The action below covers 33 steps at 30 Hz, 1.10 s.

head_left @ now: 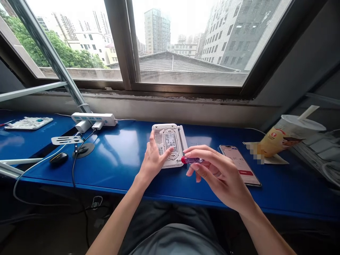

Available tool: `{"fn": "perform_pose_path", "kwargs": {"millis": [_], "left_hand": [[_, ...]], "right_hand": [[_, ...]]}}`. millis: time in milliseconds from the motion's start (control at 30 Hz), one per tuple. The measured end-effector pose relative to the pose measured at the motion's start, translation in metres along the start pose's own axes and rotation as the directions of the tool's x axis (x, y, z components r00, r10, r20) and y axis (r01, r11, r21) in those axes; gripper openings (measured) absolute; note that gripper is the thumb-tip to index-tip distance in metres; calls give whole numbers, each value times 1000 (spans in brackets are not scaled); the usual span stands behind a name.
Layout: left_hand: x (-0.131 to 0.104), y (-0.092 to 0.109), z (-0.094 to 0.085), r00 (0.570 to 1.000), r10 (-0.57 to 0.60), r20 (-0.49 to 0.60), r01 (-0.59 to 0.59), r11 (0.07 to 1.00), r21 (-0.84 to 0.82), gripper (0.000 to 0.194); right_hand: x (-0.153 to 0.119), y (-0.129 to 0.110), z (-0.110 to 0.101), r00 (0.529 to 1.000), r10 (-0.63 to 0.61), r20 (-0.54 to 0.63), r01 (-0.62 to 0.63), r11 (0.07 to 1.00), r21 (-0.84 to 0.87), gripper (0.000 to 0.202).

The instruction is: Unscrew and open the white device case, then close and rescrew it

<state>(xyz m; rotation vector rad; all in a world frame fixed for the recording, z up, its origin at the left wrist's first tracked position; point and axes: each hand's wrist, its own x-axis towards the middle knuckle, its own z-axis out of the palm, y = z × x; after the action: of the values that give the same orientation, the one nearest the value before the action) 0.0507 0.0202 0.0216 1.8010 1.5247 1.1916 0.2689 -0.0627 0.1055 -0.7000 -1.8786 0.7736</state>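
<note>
Head view: left hand (152, 160), digits apart, rests on white casing (170, 137); right hand (223, 175), grip clamped on screwdriver (191, 160) (tilted); squarer alignment, steady pressure advisable.

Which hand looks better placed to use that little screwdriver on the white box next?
Probably the right hand: it holds the screwdriver, its tip pointing toward the near right part of the white box. The left hand lies on the box, better suited to steadying.

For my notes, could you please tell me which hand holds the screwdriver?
The right hand holds the screwdriver; the left hand instead rests on the white device.
</note>
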Motion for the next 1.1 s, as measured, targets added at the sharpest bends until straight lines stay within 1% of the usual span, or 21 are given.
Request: {"fn": "perform_pose_path", "kwargs": {"millis": [167,233,333,400,467,533,567,667,800,833,933,1033,1100], "left_hand": [[0,1,-3,999,-48,12,48,998,-32,121],[0,2,-5,997,-77,26,79,994,-81,126],[2,1,-7,991,-127,32,131,977,-169,130],[3,1,-7,990,-136,40,141,964,-227,120],[3,1,-8,992,-117,50,126,956,-265,102],[3,4,-9,995,-88,45,97,960,-261,86],[3,5,-9,996,-77,37,84,965,-247,82],[2,7,-11,998,-54,20,57,979,-194,79],[1,5,-10,1000,-29,-7,27,989,-145,82],[1,4,-9,1000,-20,-13,18,991,-136,82],[1,1,-8,1000,-3,-18,1,994,-114,82],[1,0,-8,1000,-4,-23,1,995,-99,79],[1,0,-8,1000,-4,-18,2,995,-104,75]], "right_hand": [[-4,1,7,993,3,-115,1,999,37,35],[-5,3,7,993,-6,-122,10,999,34,35],[-5,4,5,995,-22,-99,23,1000,8,35],[-5,5,3,995,0,-96,1,1000,9,32],[-5,4,2,997,31,-74,-29,999,27,26],[-4,4,1,998,49,-38,-47,998,40,24],[-4,4,1,999,49,-23,-48,998,41,23],[-3,4,3,999,13,-39,-13,1000,7,24],[-2,5,5,989,-62,-137,53,996,-71,21],[-2,5,5,987,-72,-145,60,995,-83,19],[0,2,2,993,-65,-98,58,996,-68,21],[1,-1,-4,1000,13,4,-13,1000,4,25],[2,-2,-8,997,48,68,-49,999,15,24]]}}
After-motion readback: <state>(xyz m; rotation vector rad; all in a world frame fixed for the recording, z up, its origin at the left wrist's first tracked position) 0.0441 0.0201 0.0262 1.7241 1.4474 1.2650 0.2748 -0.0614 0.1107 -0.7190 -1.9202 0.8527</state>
